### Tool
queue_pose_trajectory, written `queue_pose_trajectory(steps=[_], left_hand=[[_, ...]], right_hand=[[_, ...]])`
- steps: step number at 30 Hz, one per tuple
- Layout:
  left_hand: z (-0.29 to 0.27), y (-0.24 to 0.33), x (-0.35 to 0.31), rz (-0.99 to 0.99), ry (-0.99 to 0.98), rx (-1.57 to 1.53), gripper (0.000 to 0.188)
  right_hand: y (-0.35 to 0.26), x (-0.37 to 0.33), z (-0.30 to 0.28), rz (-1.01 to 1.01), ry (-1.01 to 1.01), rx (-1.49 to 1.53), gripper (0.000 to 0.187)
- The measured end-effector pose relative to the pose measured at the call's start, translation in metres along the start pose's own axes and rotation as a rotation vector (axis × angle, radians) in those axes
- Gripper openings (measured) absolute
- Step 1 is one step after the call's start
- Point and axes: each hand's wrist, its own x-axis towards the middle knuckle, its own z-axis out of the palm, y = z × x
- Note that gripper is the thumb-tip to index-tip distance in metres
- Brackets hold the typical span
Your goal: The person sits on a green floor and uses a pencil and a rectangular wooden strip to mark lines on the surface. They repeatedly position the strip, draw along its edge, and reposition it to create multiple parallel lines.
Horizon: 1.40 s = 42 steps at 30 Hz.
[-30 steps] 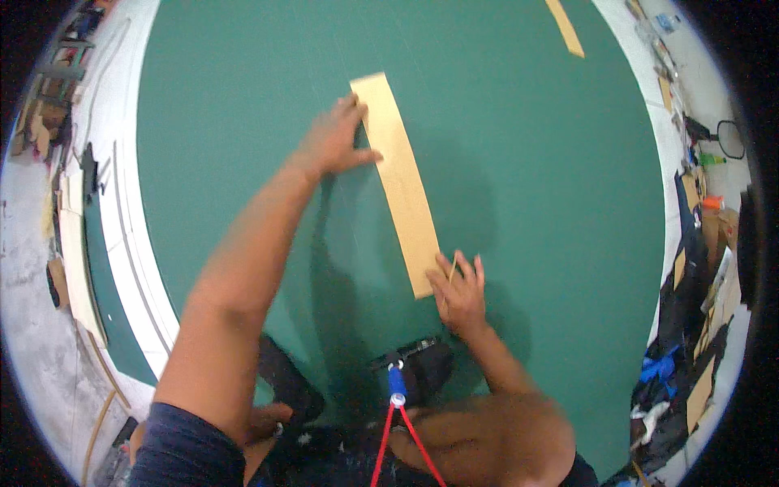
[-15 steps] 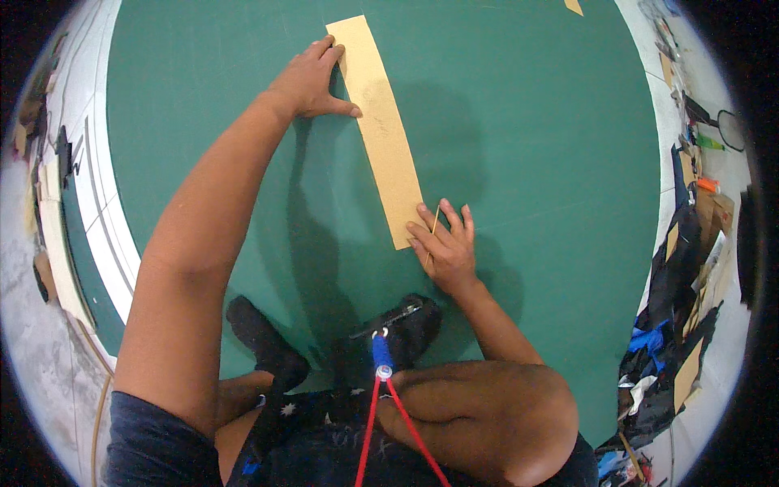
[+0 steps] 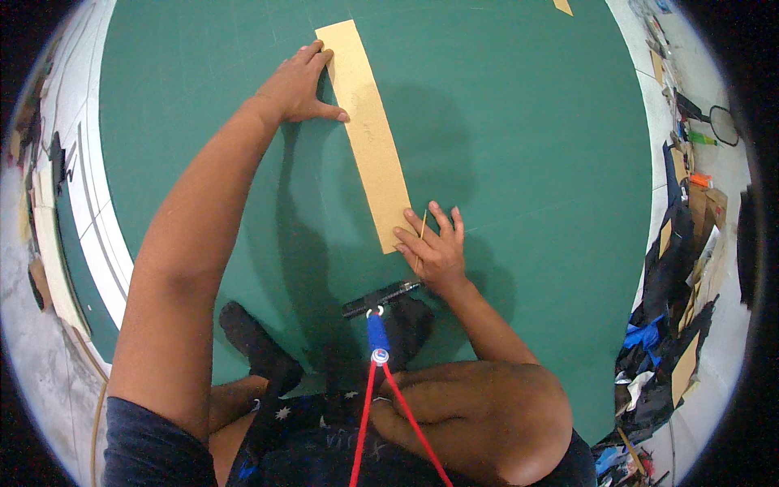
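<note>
A long tan cardboard strip (image 3: 369,130) lies flat on the green cutting mat (image 3: 527,146), running away from me. My left hand (image 3: 299,85) rests flat at the strip's far left edge, with the thumb laid across the cardboard and holding it down. At the strip's near end my right hand (image 3: 434,247) presses on the corner, fingers spread. A thin wooden pencil (image 3: 421,235) is pinched between its fingers. A black marker (image 3: 380,299) lies on the mat just beside my right wrist.
My knees and dark clothing sit at the mat's near edge, with a blue clip and red cords (image 3: 377,357) hanging below me. A second tan piece (image 3: 562,6) lies far up the mat. White boards (image 3: 89,243) line the left; clutter of cardboard and bags (image 3: 682,268) fills the right.
The strip and both hands now sit higher in the picture as my head shifted. My left hand stays at the far end and my right hand at the near corner.
</note>
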Motion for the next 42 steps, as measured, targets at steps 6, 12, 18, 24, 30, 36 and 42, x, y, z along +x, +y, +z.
queue_pose_trajectory(steps=[6,12,18,24,30,36,42], left_hand=[[-0.001,0.003,0.003,0.009,-0.008,0.000,0.130],[0.000,0.002,0.001,-0.010,-0.007,0.013,0.130],[-0.002,0.000,0.003,-0.005,-0.019,-0.014,0.130],[-0.003,0.006,0.001,-0.010,-0.038,-0.012,0.131],[-0.005,0.005,0.000,-0.041,-0.069,-0.039,0.133],[-0.006,0.009,-0.001,-0.062,-0.092,-0.049,0.132],[-0.008,0.011,0.000,-0.090,-0.119,-0.059,0.133]], right_hand=[[-0.002,0.001,-0.004,0.006,-0.006,0.000,0.029],[-0.004,0.003,-0.006,0.010,-0.009,0.030,0.027],[0.000,0.002,-0.002,-0.004,0.008,0.018,0.026],[0.000,0.000,-0.002,-0.006,0.016,0.027,0.025],[0.003,-0.002,0.000,-0.007,-0.017,0.035,0.030],[0.000,0.000,-0.004,0.022,-0.010,0.075,0.029],[-0.002,0.002,-0.005,0.033,-0.001,0.093,0.027]])
